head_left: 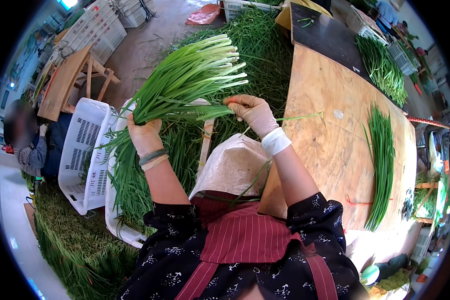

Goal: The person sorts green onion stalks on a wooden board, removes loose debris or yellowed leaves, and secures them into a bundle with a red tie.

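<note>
A thick bunch of green chives (190, 72) is raised in front of me, its pale stem ends pointing to the upper right. My left hand (145, 137), in a thin glove, is closed around the leafy end of it. My right hand (255, 114), also gloved, pinches a few chive blades (212, 112) along the bunch's lower side. Something orange shows at its fingertips, too small to name. One loose blade (302, 117) sticks out to the right behind that hand. Below my left hand, a white crate (112, 192) holds more chives.
A wooden board table (325, 145) stands on my right, with a chive bundle (381, 167) lying over a red tie. Loose chives (260, 40) heap up ahead. At left are another white crate (85, 150), a wooden bench (65, 85) and a seated person (32, 155).
</note>
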Demonstrator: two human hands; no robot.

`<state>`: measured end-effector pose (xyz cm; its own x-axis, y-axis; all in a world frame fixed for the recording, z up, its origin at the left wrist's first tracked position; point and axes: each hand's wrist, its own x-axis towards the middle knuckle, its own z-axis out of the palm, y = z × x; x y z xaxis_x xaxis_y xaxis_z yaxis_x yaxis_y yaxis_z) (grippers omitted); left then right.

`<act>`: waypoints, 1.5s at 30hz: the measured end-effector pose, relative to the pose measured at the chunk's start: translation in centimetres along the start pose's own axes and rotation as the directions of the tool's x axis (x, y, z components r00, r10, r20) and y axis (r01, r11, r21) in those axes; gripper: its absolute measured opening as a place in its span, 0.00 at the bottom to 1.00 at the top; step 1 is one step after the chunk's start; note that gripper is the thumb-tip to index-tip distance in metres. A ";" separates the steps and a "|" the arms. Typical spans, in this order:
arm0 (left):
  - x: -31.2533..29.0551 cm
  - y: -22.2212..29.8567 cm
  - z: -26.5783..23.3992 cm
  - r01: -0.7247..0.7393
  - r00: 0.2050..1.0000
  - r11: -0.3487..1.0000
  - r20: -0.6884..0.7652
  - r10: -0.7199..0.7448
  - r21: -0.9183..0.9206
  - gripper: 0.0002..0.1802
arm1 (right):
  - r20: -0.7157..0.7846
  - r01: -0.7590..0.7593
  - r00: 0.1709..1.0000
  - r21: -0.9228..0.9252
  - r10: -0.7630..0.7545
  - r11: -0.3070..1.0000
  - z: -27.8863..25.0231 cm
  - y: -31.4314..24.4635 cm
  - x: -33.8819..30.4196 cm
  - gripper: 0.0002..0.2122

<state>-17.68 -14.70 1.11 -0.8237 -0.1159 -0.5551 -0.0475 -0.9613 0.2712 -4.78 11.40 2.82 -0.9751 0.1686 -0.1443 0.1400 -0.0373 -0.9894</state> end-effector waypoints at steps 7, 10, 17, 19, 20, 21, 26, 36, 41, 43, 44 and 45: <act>0.5 -0.4 -0.4 0.054 0.997 0.998 0.050 -0.055 0.011 0.24 | 0.280 0.108 0.956 -0.069 -0.085 0.992 -2.0 0.6 -2.6 0.09; 0.3 -0.1 -0.5 0.058 0.997 0.998 0.055 -0.058 -0.002 0.24 | 0.070 0.153 0.988 -0.581 -0.139 0.800 -2.8 -1.9 -4.2 0.07; -1.8 -1.8 0.3 -0.076 0.989 0.996 0.132 0.069 0.047 0.25 | 0.028 0.500 0.679 -0.749 -0.734 0.434 2.0 -6.1 -3.1 0.09; -3.6 -3.0 1.1 -0.070 0.991 0.993 0.121 0.057 0.100 0.24 | 0.021 0.362 0.802 -0.812 -0.597 0.457 4.5 -6.4 -2.4 0.11; -4.0 -3.6 1.0 -0.081 0.987 0.991 0.144 0.065 0.104 0.24 | 0.033 0.369 0.791 -0.822 -0.612 0.434 5.5 -5.9 -1.7 0.12; -4.6 -4.2 1.3 -0.059 0.987 0.991 0.158 0.039 0.123 0.23 | 0.038 0.371 0.774 -0.836 -0.632 0.405 6.1 -5.4 -1.3 0.14; -4.9 -3.6 0.1 -0.115 0.972 0.958 0.227 0.055 0.263 0.20 | 0.203 0.616 0.709 -0.644 -0.676 0.453 8.8 -4.2 -3.8 0.09; -2.0 -3.5 -1.0 0.012 0.982 0.989 0.183 -0.038 0.144 0.20 | 0.549 0.523 0.743 -0.119 -0.383 0.844 0.8 -7.8 -9.1 0.07; -0.8 -2.0 -2.4 -0.079 0.993 0.965 0.102 0.055 0.249 0.21 | -0.132 0.175 0.863 -0.828 -0.487 0.533 -6.1 -4.8 -7.9 0.20; -1.5 -2.1 -2.1 -0.086 0.994 0.969 0.090 0.067 0.231 0.21 | -0.165 0.158 0.877 -0.788 -0.451 0.595 -8.0 -2.4 -7.8 0.20; -1.4 -1.6 -2.5 -0.098 0.992 0.968 0.098 0.078 0.230 0.21 | -0.168 0.159 0.887 -0.764 -0.430 0.626 -8.5 -1.1 -7.4 0.21; -1.9 -1.7 -2.5 -0.099 0.991 0.967 0.106 0.076 0.235 0.21 | -0.216 0.063 0.883 -0.825 -0.417 0.562 -9.5 -0.1 -7.1 0.21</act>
<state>-14.65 -13.45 -0.25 -0.8803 -0.1613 -0.4461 -0.0972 -0.8591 0.5024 3.80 19.57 3.87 -0.8817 0.3776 0.2829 0.1591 0.8023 -0.5753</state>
